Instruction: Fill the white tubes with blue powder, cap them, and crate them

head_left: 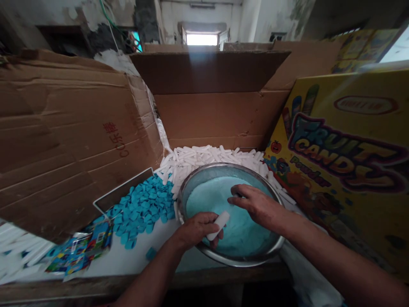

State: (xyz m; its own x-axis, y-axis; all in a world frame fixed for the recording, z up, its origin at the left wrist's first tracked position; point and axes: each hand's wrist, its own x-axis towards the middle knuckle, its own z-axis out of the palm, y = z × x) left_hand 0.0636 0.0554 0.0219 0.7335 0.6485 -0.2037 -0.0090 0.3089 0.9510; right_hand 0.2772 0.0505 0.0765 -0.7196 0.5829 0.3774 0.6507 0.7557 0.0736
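A steel bowl (234, 261) holds pale blue powder (211, 192). Above the powder on its near left side, my left hand (201, 228) is closed round a small white plastic tube (219, 226), which tilts up to the right. My right hand (251, 202) hangs over the middle of the powder with its fingers curled together; what they hold, if anything, is hidden. Left of the bowl lies a heap of small blue caps (143, 207). Many more white tubes (204, 155) are piled behind the bowl.
Cardboard walls stand at the left (64, 140) and back (211, 115). A yellow printed candy carton (345, 140) leans at the right. Printed sachets (83, 251) lie at the left front, near the table edge (105, 285). One loose blue cap (151, 253) sits apart.
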